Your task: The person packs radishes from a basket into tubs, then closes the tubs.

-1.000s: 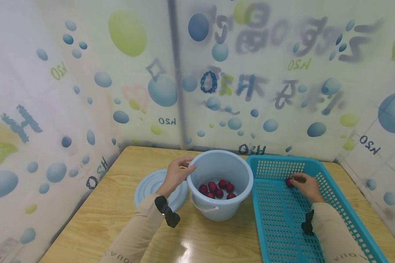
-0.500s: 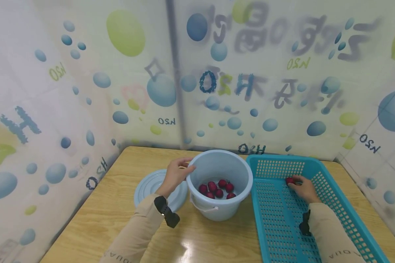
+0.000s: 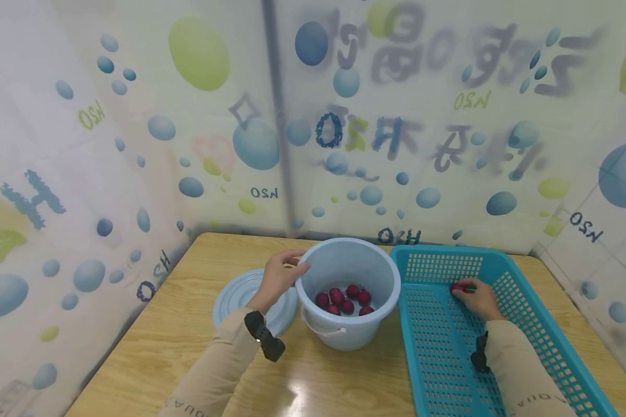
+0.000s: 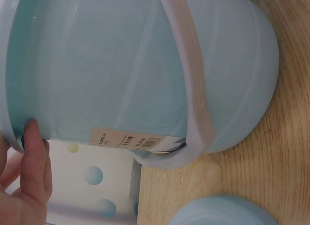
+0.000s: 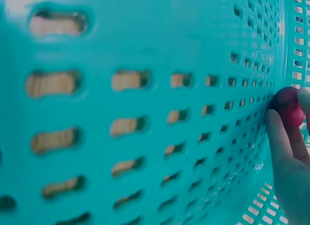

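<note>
My left hand (image 3: 279, 278) grips the rim of a light blue bucket (image 3: 352, 334) from the left side. In the left wrist view its fingers (image 4: 33, 162) lie against the outer wall just below the rim. Several dark red plums (image 3: 337, 296) sit on the bucket's bottom. At the far end of the teal basket (image 3: 448, 251), my right hand (image 3: 481, 298) holds one round red plum (image 5: 286, 106) between thumb and fingers, low by the basket floor. The fingers partly cover this plum in the head view.
A round light blue lid (image 3: 229, 301) lies on the wooden table (image 3: 151, 347), left of the bucket and partly under my left forearm. The bucket's handle (image 3: 326, 332) hangs down in front. Behind the table is a patterned curtain (image 3: 422, 145).
My right hand has shifted slightly left inside the basket, its fingers now covering more of the plum. The left hand and the bucket have stayed in place.
</note>
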Demonstrator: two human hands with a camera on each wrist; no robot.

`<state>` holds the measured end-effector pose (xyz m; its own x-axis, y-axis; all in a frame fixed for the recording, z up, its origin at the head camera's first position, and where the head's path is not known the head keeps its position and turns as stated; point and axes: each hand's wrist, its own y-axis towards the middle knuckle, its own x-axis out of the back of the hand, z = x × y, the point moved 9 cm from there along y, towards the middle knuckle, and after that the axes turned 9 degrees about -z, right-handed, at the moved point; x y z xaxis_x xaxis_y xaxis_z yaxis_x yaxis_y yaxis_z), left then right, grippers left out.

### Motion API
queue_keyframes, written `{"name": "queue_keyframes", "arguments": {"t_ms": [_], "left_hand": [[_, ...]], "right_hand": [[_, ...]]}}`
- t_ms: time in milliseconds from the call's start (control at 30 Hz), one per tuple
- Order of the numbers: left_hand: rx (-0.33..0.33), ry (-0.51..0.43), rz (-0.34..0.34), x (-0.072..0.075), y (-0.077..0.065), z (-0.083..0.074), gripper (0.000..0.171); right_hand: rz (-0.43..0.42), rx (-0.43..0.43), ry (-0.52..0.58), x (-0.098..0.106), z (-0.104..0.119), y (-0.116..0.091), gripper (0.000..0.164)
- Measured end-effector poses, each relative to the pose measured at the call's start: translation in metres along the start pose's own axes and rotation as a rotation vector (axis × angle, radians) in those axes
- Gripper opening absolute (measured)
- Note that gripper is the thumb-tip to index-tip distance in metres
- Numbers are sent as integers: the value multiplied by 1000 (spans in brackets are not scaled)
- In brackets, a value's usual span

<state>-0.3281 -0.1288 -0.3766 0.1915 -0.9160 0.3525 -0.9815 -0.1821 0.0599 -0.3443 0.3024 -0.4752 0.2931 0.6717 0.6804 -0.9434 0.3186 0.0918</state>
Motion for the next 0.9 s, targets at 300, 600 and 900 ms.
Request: {"name": "queue_keyframes", "arguments": {"t_ms": [300, 600, 900], "left_hand": [[2, 1, 0, -1, 1, 1, 33], [1, -3, 1, 0, 0, 0, 33], [0, 5, -2, 0, 0, 0, 34]], "right_hand": [[40, -37, -1, -2, 2, -2, 28], [84, -28, -14, -3, -1, -5, 38], [106, -11, -13, -1, 0, -7, 43]]}}
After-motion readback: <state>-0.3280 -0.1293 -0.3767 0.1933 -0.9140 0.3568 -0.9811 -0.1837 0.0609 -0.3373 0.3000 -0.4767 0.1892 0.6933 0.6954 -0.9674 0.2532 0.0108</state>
